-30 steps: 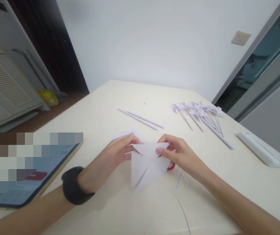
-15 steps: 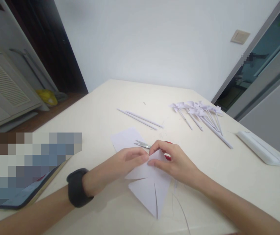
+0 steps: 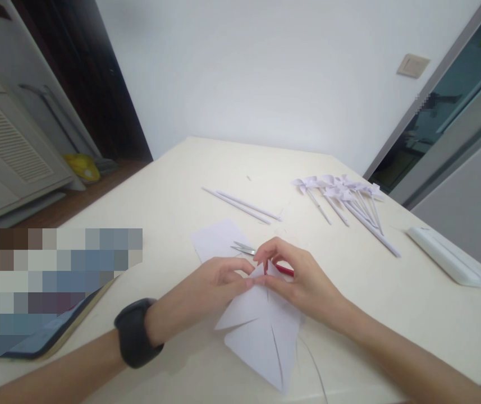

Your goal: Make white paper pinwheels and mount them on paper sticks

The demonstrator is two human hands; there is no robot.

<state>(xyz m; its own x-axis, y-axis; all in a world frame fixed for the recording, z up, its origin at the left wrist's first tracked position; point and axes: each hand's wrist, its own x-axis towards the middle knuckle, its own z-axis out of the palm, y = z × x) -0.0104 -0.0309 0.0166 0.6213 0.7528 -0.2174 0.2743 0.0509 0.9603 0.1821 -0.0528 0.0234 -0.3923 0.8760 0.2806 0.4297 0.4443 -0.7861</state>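
Note:
A white paper sheet with slits cut in it (image 3: pixel 261 336) lies on the cream table (image 3: pixel 173 196) near the front edge. My left hand (image 3: pixel 206 286) and my right hand (image 3: pixel 297 278) meet at its far corner, fingertips pinched on the paper there. My left wrist wears a black band (image 3: pixel 134 339). Scissors with red handles (image 3: pixel 246 249) lie just behind my hands, the handles partly hidden by my right hand. A second white sheet (image 3: pixel 215 238) lies flat under the scissors.
Two thin white sticks (image 3: pixel 244 206) lie in the middle of the table. A pile of several finished paper pinwheels on sticks (image 3: pixel 345 196) is at the right, a white box (image 3: pixel 448 255) beyond it. A tablet (image 3: pixel 46 331) rests at the left edge.
The slit paper has been turned and drawn toward me, and lies flatter on the table. Both hands came closer to me, uncovering the scissors, and pinch together at one corner.

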